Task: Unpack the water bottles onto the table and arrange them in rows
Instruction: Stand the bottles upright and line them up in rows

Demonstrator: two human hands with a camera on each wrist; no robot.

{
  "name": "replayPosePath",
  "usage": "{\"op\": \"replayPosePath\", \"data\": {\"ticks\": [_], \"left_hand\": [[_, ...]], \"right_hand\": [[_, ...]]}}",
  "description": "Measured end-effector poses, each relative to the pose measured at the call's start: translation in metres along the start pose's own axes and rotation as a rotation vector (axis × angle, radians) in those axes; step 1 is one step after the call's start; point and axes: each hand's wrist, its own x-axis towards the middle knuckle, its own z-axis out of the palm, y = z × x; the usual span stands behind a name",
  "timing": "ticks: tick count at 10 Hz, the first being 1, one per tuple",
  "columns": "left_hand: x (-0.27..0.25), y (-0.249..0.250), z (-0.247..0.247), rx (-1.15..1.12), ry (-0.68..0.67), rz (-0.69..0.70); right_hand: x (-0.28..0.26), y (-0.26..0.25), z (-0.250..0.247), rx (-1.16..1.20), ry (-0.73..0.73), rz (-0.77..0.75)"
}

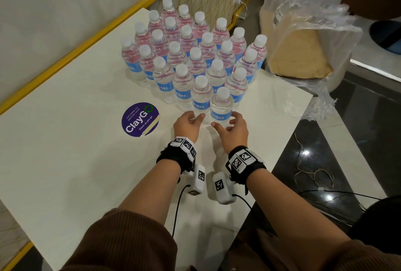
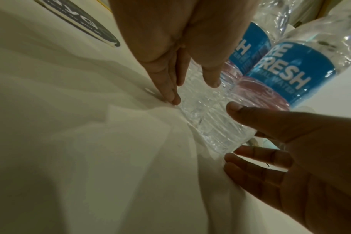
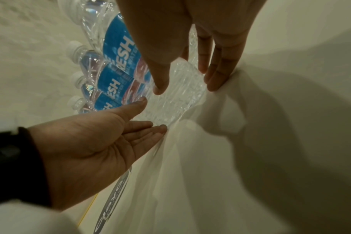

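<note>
Several clear water bottles (image 1: 195, 53) with blue labels and white caps stand in diagonal rows on the white table (image 1: 65, 151). The nearest bottle (image 1: 221, 105) stands at the front corner of the group. My left hand (image 1: 193, 119) is just left of its base and my right hand (image 1: 225, 124) just right of it. Both hands have relaxed, nearly straight fingers and hold nothing. In the left wrist view my left hand (image 2: 194, 90) has fingertips on the table beside the bottle's ribbed base (image 2: 216, 126). In the right wrist view my right hand (image 3: 186, 88) flanks the same base (image 3: 176, 101).
A crumpled plastic wrap (image 1: 303, 10) with a cardboard tray (image 1: 303, 53) sits off the table's far right corner. A round purple sticker (image 1: 140, 119) lies left of my hands. A yellow rail (image 1: 86, 42) runs along the left. Cables (image 1: 310, 173) lie on the dark floor.
</note>
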Motion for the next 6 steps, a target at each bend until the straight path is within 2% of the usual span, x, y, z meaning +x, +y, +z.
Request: {"op": "replayPosePath", "data": {"ticks": [3,4,6], "left_hand": [[-0.005,0.007,0.001,-0.009,0.024,-0.028],[-0.011,0.011,-0.001,-0.128,0.072,-0.036],[-0.015,0.021,-0.005,-0.179,0.124,0.049]], "right_hand": [[0.001,-0.004,-0.007,-0.003,-0.056,0.006],[0.004,-0.009,-0.018,0.062,-0.085,-0.043],[0.015,-0.014,-0.033,0.170,-0.234,-0.157]]}}
